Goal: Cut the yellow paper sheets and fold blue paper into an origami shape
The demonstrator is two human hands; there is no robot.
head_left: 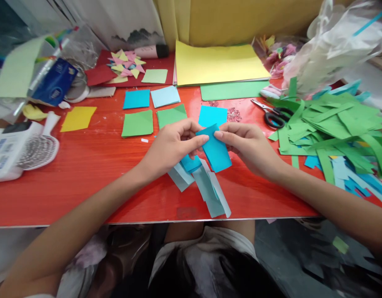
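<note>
Between my two hands is a bright blue piece of paper point(216, 153), raised over the table and narrow like a folded sheet. My left hand point(175, 145) pinches its upper left corner with thumb and fingers. At the upper right corner, the thumb and fingers of my right hand point(246, 142) grip the same paper. Just behind it lies a bright blue paper square point(213, 114). Below my hands, light blue folded papers point(209, 192) and a small blue folded piece point(191, 164) rest near the table's front edge, partly hidden by my left hand.
Green square stacks point(137, 123) and blue squares point(136, 99) lie left of centre. Black-handled scissors point(273, 115) sit beside a heap of green paper strips point(333, 124) on the right. Yellow sheets point(222, 64) lie at the back. A hairbrush point(42, 145) is on the left.
</note>
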